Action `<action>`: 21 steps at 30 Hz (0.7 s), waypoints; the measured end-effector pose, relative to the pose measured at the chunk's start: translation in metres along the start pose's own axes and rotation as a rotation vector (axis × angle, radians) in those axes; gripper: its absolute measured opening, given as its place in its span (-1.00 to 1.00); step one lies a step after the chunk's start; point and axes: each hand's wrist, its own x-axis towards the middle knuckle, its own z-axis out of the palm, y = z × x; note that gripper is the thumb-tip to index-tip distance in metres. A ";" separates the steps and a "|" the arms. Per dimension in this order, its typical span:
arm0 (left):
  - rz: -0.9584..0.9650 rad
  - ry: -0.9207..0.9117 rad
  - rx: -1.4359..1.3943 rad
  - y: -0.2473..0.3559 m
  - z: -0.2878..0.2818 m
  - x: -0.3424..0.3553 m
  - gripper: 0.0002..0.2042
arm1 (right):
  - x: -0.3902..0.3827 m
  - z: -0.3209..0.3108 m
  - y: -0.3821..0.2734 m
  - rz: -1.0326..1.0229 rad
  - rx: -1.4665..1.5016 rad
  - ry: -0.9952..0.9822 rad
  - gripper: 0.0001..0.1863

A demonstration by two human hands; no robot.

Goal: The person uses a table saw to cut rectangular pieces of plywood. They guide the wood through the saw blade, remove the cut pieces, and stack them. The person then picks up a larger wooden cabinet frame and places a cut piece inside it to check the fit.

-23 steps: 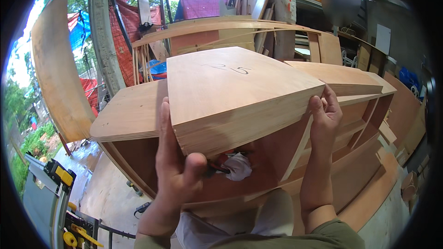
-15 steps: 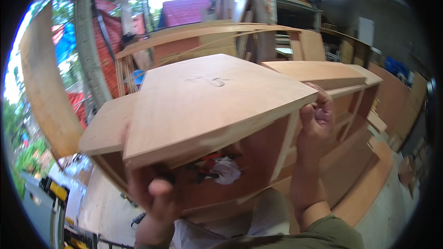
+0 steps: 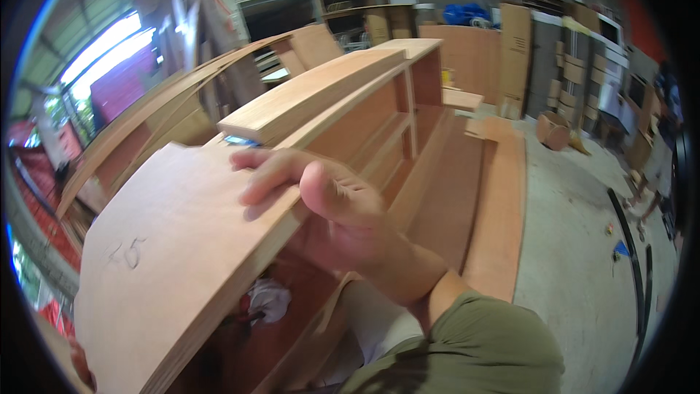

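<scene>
A pale plywood panel [image 3: 175, 226] with a pencilled mark lies slanted across the top of a wooden cabinet at the left. My right hand [image 3: 328, 193] is at the panel's right corner, its fingers stretched out over the top face and the thumb raised. Its palm is by the edge. At the lower left, only some fingers of my left hand [image 3: 82, 363] show, curled at the panel's left edge; the rest is hidden. Under the panel, a crumpled white cloth [image 3: 268, 300] lies inside the cabinet's reddish-brown compartment, with dark and red items beside it.
A thick curved-edge board [image 3: 313, 95] rests on the long cabinet frame beyond. Long boards [image 3: 499, 197] lie on the floor to the right. Black strips [image 3: 633, 263] are farther right on concrete. Cardboard [image 3: 514, 58] leans at the back wall, and a curved wooden frame [image 3: 168, 95] stands behind.
My view has swung to the right. My right hand has gone from gripping the panel's corner to lying over it with outstretched fingers. My left hand is now mostly out of view.
</scene>
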 end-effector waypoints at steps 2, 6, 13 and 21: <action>0.066 0.010 -0.104 -0.001 -0.007 0.006 -0.49 | 0.006 0.020 -0.003 -0.036 0.023 0.025 -0.76; 0.174 0.007 -0.387 -0.014 0.004 -0.010 -0.60 | -0.003 0.004 0.009 -0.141 -0.277 -0.014 -0.78; 0.138 0.125 -0.671 -0.007 0.056 -0.051 -0.54 | -0.050 -0.019 0.056 -0.352 -0.514 -0.011 -0.36; -0.895 0.210 -0.208 0.056 -0.025 -0.101 -0.28 | -0.108 -0.033 0.116 -0.606 -0.794 -0.146 -0.31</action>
